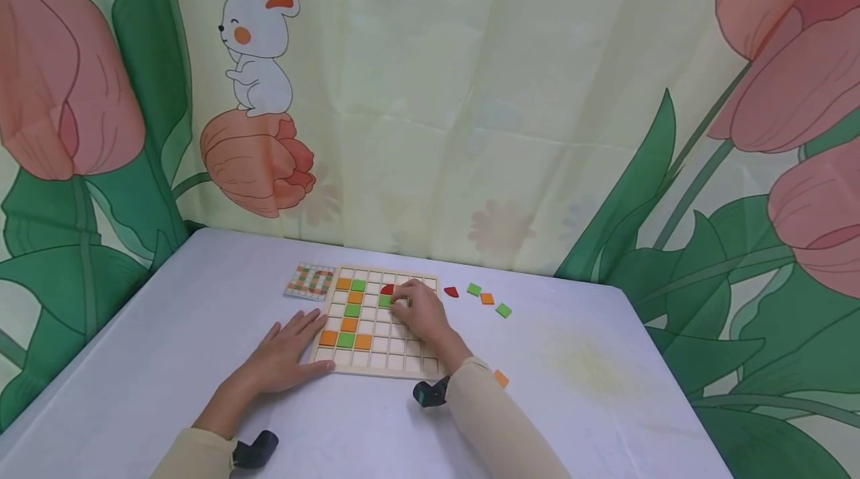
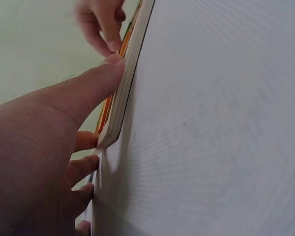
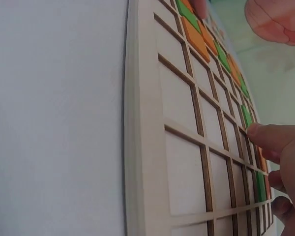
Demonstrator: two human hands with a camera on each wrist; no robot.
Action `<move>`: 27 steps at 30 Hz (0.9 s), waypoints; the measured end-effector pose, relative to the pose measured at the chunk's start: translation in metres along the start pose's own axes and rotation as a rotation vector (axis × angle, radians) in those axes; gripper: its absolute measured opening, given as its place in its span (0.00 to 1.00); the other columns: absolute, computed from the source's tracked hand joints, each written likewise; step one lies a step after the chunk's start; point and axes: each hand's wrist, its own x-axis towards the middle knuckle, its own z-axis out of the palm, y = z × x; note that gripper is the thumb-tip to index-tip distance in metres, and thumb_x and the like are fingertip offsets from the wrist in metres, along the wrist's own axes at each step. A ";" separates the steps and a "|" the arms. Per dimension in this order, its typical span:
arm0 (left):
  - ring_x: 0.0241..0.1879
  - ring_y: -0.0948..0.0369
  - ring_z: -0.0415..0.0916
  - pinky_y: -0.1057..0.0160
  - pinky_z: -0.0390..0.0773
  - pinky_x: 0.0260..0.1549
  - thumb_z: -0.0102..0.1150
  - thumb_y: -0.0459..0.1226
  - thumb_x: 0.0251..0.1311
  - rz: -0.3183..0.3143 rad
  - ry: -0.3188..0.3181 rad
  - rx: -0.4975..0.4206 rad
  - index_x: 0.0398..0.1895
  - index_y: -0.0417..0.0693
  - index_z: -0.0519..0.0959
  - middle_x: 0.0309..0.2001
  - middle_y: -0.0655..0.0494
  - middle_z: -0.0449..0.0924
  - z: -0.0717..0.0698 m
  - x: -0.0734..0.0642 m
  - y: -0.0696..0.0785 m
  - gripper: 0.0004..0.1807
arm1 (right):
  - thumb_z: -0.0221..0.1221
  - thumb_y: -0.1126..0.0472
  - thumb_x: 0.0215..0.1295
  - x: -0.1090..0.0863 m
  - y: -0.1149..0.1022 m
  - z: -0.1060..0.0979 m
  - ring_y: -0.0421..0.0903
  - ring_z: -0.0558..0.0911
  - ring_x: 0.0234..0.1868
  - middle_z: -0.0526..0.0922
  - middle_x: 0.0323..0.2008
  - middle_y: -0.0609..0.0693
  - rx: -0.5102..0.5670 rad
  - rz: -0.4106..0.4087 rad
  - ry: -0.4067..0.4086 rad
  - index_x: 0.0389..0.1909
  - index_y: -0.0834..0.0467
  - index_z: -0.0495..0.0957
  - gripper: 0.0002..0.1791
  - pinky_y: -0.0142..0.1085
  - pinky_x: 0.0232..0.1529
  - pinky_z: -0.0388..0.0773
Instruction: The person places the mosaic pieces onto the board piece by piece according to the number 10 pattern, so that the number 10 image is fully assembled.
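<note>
A square wooden grid board (image 1: 379, 362) lies on the table, with orange tiles (image 1: 349, 324) and green tiles (image 1: 352, 310) forming a figure in its left columns. My left hand (image 1: 282, 356) rests at the board's left side, fingers spread, its thumb (image 2: 96, 81) along the near corner's edge. Over the upper right cells, my right hand (image 1: 423, 311) bends its fingers down to the board. Beside those fingertips sit a red piece (image 1: 387, 289) and a green tile (image 1: 385, 301). From the right wrist, the thumb (image 3: 270, 135) reaches the cells; I cannot tell whether the fingers pinch a tile.
A patterned card (image 1: 310, 281) lies against the board's upper left. To the right are a loose red piece (image 1: 452, 292), green tiles (image 1: 503, 310) and an orange tile (image 1: 487, 299). Another orange tile (image 1: 501, 378) lies by the right sleeve. A printed curtain (image 1: 430, 128) hangs behind the table.
</note>
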 end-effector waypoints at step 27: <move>0.75 0.39 0.46 0.32 0.44 0.70 0.61 0.61 0.54 0.016 0.009 0.001 0.73 0.46 0.59 0.75 0.42 0.55 -0.001 -0.001 0.001 0.48 | 0.65 0.58 0.61 -0.035 0.067 -0.054 0.52 0.74 0.62 0.77 0.58 0.51 0.011 0.244 0.123 0.47 0.52 0.83 0.13 0.50 0.61 0.76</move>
